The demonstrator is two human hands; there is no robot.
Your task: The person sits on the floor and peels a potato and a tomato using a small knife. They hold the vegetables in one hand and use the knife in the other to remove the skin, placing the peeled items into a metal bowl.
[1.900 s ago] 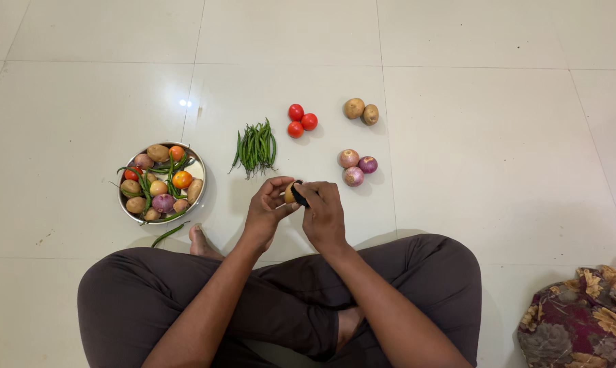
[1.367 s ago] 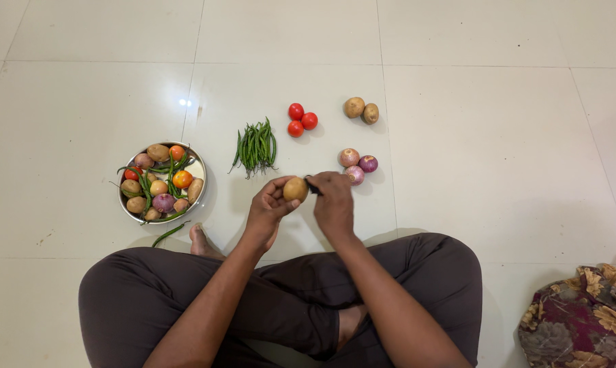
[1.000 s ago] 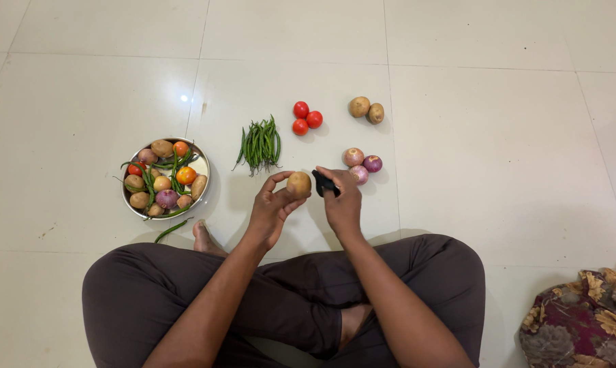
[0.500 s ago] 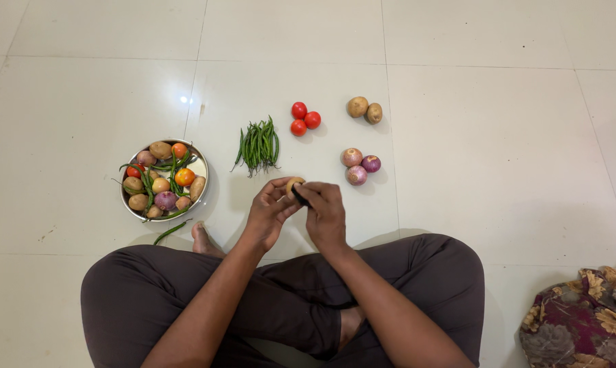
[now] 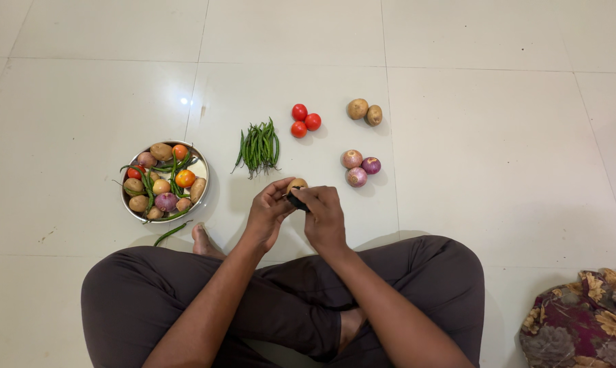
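Note:
I sit cross-legged on a pale tiled floor. My left hand [image 5: 267,212] grips a small brown potato [image 5: 296,184] between its fingertips. My right hand [image 5: 324,217] presses a small black tool [image 5: 296,200] against the near side of the potato. Both hands meet just above my knees, and the fingers hide most of the potato. On the floor beyond them lie a bundle of green beans [image 5: 257,146], three red tomatoes [image 5: 302,121], two potatoes [image 5: 364,112] and three onions [image 5: 360,167].
A round steel bowl [image 5: 199,168] at my left holds potatoes, onions, tomatoes and green beans. One green bean [image 5: 169,233] lies on the floor beside my bare foot [image 5: 200,240]. A floral cushion [image 5: 583,322] sits at the lower right.
My right hand swept the black tool away to the right off the potato, then came back against it. The left hand kept hold of the potato throughout.

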